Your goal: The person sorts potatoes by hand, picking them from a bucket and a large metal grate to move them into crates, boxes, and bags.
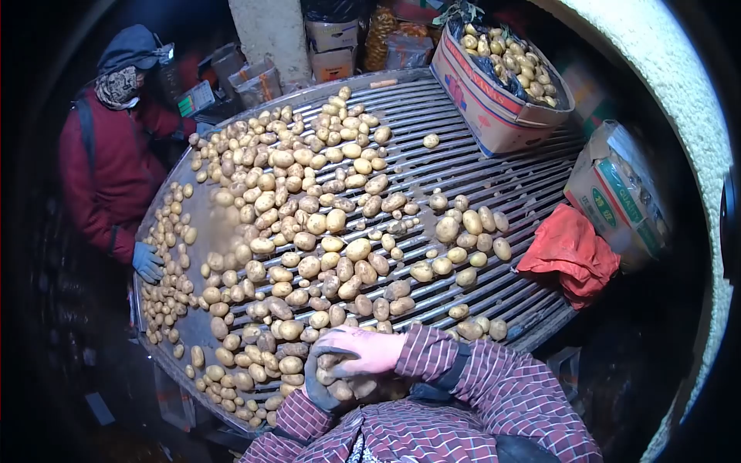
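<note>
Close to my body, at the near edge of the slatted table (532, 309), my two gloved hands are closed around several potatoes (340, 390). My right hand (359, 351), in a pink glove, curls over them from above and the right. Around their left side cups my left hand (318, 382), whose glove looks dark grey; its fingers are partly hidden. Loose potatoes (357, 249) of mixed sizes, some dusty with soil, spread over the slats just beyond my hands.
A co-worker (116, 170) stands at the left, one blue-gloved hand (147, 262) by small potatoes. A cardboard box (494, 119) full of potatoes sits at the back right. Red cloth (571, 251) and another printed carton (617, 193) are at the right edge.
</note>
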Demonstrator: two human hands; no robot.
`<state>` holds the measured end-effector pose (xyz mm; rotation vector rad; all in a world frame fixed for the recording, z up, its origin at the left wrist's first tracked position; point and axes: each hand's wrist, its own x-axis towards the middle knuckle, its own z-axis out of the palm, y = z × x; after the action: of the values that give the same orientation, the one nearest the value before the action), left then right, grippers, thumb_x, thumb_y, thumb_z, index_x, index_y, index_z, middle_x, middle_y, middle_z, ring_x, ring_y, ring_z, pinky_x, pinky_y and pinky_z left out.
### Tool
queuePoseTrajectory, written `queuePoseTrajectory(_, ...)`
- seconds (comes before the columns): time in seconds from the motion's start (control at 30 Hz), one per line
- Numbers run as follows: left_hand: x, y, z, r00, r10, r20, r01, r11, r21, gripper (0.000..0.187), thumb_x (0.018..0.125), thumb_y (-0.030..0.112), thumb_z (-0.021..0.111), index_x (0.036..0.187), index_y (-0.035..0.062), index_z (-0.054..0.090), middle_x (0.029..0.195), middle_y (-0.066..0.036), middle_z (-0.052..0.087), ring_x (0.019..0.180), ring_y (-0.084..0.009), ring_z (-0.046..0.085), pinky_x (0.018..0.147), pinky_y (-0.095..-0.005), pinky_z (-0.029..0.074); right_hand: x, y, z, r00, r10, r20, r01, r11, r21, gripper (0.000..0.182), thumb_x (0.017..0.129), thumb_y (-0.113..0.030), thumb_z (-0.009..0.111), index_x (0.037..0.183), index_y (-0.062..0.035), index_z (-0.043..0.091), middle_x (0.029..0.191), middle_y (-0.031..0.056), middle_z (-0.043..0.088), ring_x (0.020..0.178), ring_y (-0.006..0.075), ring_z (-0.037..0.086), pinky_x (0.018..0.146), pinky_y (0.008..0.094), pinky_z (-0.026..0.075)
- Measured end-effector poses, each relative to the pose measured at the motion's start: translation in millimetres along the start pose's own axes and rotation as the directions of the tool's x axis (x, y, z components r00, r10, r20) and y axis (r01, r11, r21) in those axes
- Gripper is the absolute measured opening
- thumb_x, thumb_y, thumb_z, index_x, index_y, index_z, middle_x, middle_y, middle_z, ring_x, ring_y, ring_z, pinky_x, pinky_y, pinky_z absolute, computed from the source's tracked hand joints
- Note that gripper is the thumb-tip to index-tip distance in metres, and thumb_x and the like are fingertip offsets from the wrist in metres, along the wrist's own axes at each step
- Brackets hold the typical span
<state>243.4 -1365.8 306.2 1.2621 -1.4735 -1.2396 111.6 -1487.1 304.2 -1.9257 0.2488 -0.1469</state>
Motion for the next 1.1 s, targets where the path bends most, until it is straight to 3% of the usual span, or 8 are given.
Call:
queuePoseTrajectory(0.07, -6.4, -11.8, 1.4, 0.903, -0.403, 0.147, 0.295, 0.336, -0.895, 0.073, 0.072, 0.022, 0.078, 0.133, 0.0094, 0.041, 0.135, -0.01, 0.046, 0.123, -0.0216, 0.047, 0.094, -0.0358, 0.047, 3.8, -1.3, -37.3, 0.993, -0.035, 0.11, 0.015, 0.984, 0.179, 0.057, 0.09, -0.039, 0.057, 0.135, -0.007, 0.045, 0.135, 0.0175, 0.046, 0.126, 0.0322, 0.042, 0.107, 0.0417, 0.033)
queuePoseTrajectory(0.13, 12.0, 13.4, -11.3, 0.981, -0.167, 0.101, 0.191, 0.922, -0.336, 0.048, 0.079, 0.028, 0.07, 0.122, 0.012, 0.054, 0.122, -0.003, 0.053, 0.113, -0.0155, 0.052, 0.086, -0.0292, 0.049, 13.0, -4.0, -88.0, 0.99, 0.142, -0.001, -0.14, 0.979, 0.145, 0.055, 0.089, -0.041, 0.059, 0.133, -0.0097, 0.049, 0.132, 0.0188, 0.052, 0.122, 0.0327, 0.05, 0.104, 0.0406, 0.039)
queuePoseTrajectory(0.27, -0.1, -22.9, -11.4, 0.994, 0.027, 0.106, -0.075, 0.878, 0.474, 0.044, 0.084, 0.036, 0.062, 0.121, 0.0124, 0.056, 0.117, 0.001, 0.054, 0.11, -0.0158, 0.054, 0.09, -0.0317, 0.046, 43.7, 90.9, -183.3, 0.567, 0.389, -0.726, -0.776, 0.549, -0.311, 0.057, 0.081, -0.049, 0.063, 0.119, -0.0069, 0.059, 0.12, 0.0188, 0.055, 0.112, 0.0314, 0.053, 0.093, 0.0443, 0.045)
queuePoseTrajectory(0.37, 6.2, -29.5, -11.0, 0.96, -0.014, 0.278, 0.278, 0.111, -0.954, 0.058, 0.092, 0.044, 0.047, 0.137, 0.0077, 0.04, 0.136, -0.008, 0.046, 0.122, -0.0207, 0.048, 0.102, -0.0343, 0.039, 66.0, 112.5, -207.0, 0.361, 0.553, -0.751, -0.932, 0.244, -0.269, 0.058, 0.079, -0.053, 0.064, 0.112, -0.0058, 0.062, 0.124, 0.0191, 0.05, 0.117, 0.0346, 0.049, 0.096, 0.0444, 0.042)
queuePoseTrajectory(0.47, -21.1, -92.9, -10.4, 0.976, -0.164, 0.145, 0.219, 0.758, -0.614, 0.059, 0.096, 0.045, 0.035, 0.14, 0.0046, 0.034, 0.139, -0.013, 0.043, 0.128, -0.025, 0.042, 0.108, -0.0429, 0.034, 85.3, 126.4, -203.6, 0.383, 0.562, -0.734, -0.924, 0.245, -0.295, 0.061, 0.077, -0.051, 0.068, 0.118, -0.0069, 0.057, 0.121, 0.0186, 0.05, 0.116, 0.0334, 0.048, 0.095, 0.0438, 0.043)
queuePoseTrajectory(0.57, -16.9, -90.8, -7.5, 0.94, -0.291, 0.178, 0.315, 0.544, -0.778, 0.055, 0.096, 0.04, 0.038, 0.141, 0.0078, 0.035, 0.142, -0.009, 0.041, 0.131, -0.0243, 0.04, 0.108, -0.0428, 0.031, 80.1, 132.6, -186.1, 0.542, 0.399, -0.74, -0.829, 0.397, -0.393, 0.062, 0.069, -0.04, 0.075, 0.119, -0.0082, 0.054, 0.119, 0.0162, 0.051, 0.113, 0.0336, 0.049, 0.094, 0.044, 0.044)
queuePoseTrajectory(0.77, -6.8, -71.6, -18.1, 0.997, 0.025, 0.072, -0.06, 0.84, 0.539, 0.057, 0.092, 0.043, 0.045, 0.143, 0.0185, 0.037, 0.144, -0.002, 0.04, 0.132, -0.0179, 0.039, 0.106, -0.0376, 0.032, 87.7, 120.4, -194.5, 0.552, 0.357, -0.754, -0.7, 0.69, -0.186, 0.054, 0.07, -0.027, 0.067, 0.119, -0.0079, 0.056, 0.117, 0.0149, 0.059, 0.105, 0.0322, 0.058, 0.092, 0.0395, 0.048)
queuePoseTrajectory(1.1, 16.1, -36.2, -31.6, 0.999, -0.014, 0.042, 0.019, 0.993, -0.118, 0.059, 0.092, 0.034, 0.055, 0.14, 0.0049, 0.036, 0.135, -0.009, 0.048, 0.126, -0.022, 0.046, 0.105, -0.0349, 0.038, 117.3, 165.5, -203.3, 0.796, 0.376, -0.475, -0.541, 0.794, -0.278, 0.042, 0.066, -0.022, 0.07, 0.108, -0.0134, 0.064, 0.108, 0.0174, 0.062, 0.104, 0.0336, 0.059, 0.093, 0.0382, 0.048)
